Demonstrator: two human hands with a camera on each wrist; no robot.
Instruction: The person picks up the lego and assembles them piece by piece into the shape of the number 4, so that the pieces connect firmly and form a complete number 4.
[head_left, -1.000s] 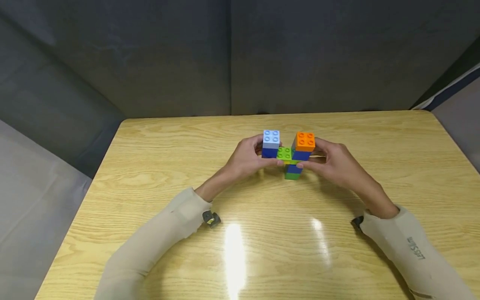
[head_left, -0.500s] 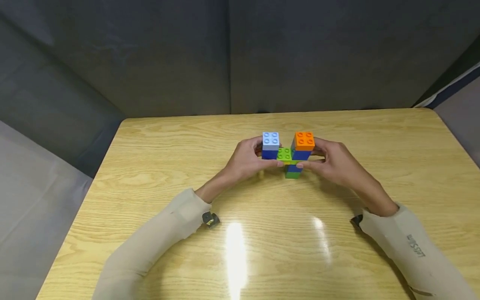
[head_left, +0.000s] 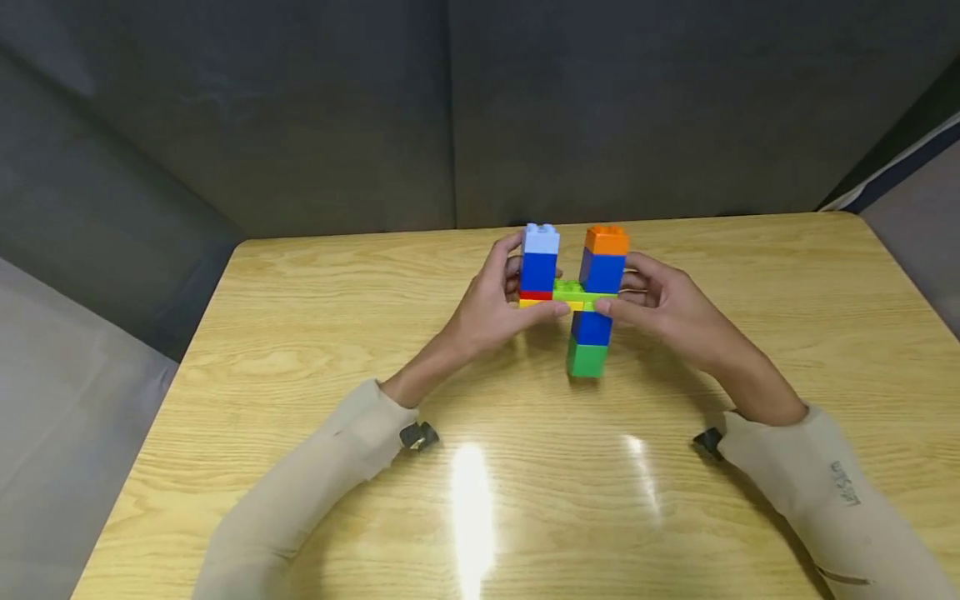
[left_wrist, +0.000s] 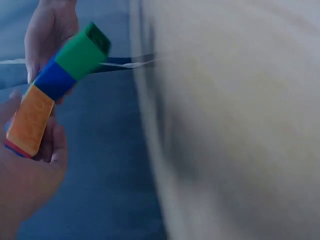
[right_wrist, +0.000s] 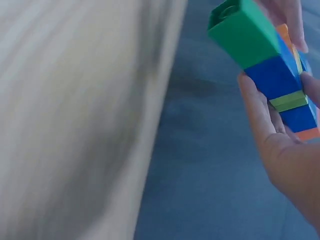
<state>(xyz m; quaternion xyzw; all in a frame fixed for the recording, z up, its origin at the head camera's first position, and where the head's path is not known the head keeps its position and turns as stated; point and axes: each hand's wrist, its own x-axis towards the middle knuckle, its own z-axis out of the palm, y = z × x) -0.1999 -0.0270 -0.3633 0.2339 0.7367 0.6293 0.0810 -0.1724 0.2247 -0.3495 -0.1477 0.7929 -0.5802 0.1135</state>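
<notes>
Both hands hold one assembly of toy building bricks, its lime green plate (head_left: 568, 287) in the middle. Its left column has a light blue brick (head_left: 541, 239) over a blue one, with thin red and yellow layers below. On the right, an orange brick (head_left: 607, 240) tops another blue brick. A blue brick and a green brick (head_left: 587, 360) hang under the plate; the green one's hollow underside shows in the wrist views. My left hand (head_left: 487, 304) pinches the left side, thumb along the front. The right side is gripped by my right hand (head_left: 671, 312), thumb at the lime plate.
A wood-grain table (head_left: 570, 483) lies under the hands, with bright glare near its front. Dark grey curtain (head_left: 337, 117) hangs behind its far edge, and paler cloth (head_left: 67, 417) stands at the left.
The assembly has been tilted so its front faces and lower bricks now show more than its studded tops. Both hands keep their hold and have turned with it.
</notes>
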